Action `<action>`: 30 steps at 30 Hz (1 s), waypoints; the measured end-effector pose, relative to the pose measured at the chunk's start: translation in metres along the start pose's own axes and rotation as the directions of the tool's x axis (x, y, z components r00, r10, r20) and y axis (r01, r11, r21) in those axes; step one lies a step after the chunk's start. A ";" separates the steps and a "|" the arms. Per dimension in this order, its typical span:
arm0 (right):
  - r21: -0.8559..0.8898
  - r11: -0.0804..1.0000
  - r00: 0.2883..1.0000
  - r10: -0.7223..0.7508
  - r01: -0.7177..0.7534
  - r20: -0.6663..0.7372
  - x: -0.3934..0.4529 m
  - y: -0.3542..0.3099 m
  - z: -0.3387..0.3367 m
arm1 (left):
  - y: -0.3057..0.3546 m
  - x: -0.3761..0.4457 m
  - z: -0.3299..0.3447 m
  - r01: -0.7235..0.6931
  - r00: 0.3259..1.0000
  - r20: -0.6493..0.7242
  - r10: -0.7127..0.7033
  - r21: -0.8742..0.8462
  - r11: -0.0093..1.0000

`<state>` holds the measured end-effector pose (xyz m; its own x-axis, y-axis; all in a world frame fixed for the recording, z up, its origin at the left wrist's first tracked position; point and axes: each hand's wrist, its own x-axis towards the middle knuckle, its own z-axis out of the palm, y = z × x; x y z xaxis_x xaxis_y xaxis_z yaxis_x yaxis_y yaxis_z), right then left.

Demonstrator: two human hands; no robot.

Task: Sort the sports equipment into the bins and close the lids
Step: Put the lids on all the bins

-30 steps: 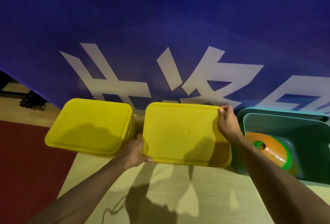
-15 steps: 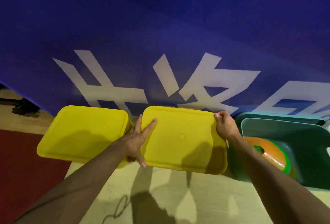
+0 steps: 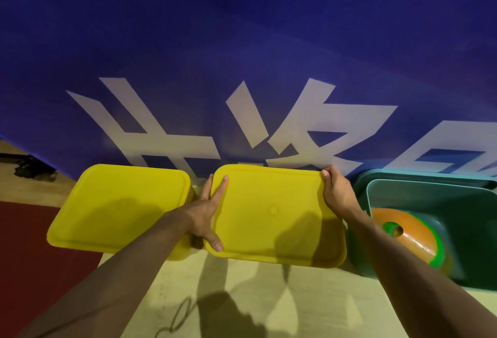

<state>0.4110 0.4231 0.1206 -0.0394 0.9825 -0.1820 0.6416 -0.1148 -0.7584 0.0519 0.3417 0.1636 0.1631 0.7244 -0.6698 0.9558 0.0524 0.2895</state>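
My two forearms reach forward over a pale floor (image 3: 242, 297), where their shadows fall and a thin dark cord (image 3: 174, 319) curls near the bottom. To the left the floor turns dark red (image 3: 32, 251).

My left hand (image 3: 207, 214) lies on the left edge of the middle yellow lid (image 3: 274, 216). Its fingers are straight and spread apart: the forefinger stretches along the lid's top toward the far corner, the thumb rests flat on the near left corner, and another finger slips down into the gap beside the lid. My right hand (image 3: 336, 192) is at the lid's far right corner, with the thumb lying on top and the other fingers curled over the rim, clamped on that edge. The lid sits flat over its bin; I cannot tell whether it has snapped fully shut.

Just beside it to the left stands the other yellow bin (image 3: 121, 208), its lid down and level, a narrow gap between the two.

To my right is the teal bin (image 3: 430, 203), open, touching or nearly touching the middle one. Inside it lies an orange disc cone (image 3: 403, 235) with a green rim and a hole at its centre, tilted against the near wall. A teal lid (image 3: 419, 176) stands behind the bin's far edge.

Behind all three rises a blue banner (image 3: 242, 41) with large white characters. At far left, a dark object (image 3: 29, 170) sits on the floor, too dim to identify.
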 end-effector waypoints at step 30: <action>-0.019 1.000 0.991 0.015 -0.018 -0.136 0.008 0.002 0.018 | 0.005 0.076 0.006 -0.263 0.691 -0.669 -0.274 -0.586 0.767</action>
<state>0.3984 0.4283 0.1068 0.0747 0.9915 -0.1067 0.6568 -0.1294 -0.7428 0.0708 0.3933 0.1100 -0.3126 0.9461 -0.0851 0.5463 0.2524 0.7986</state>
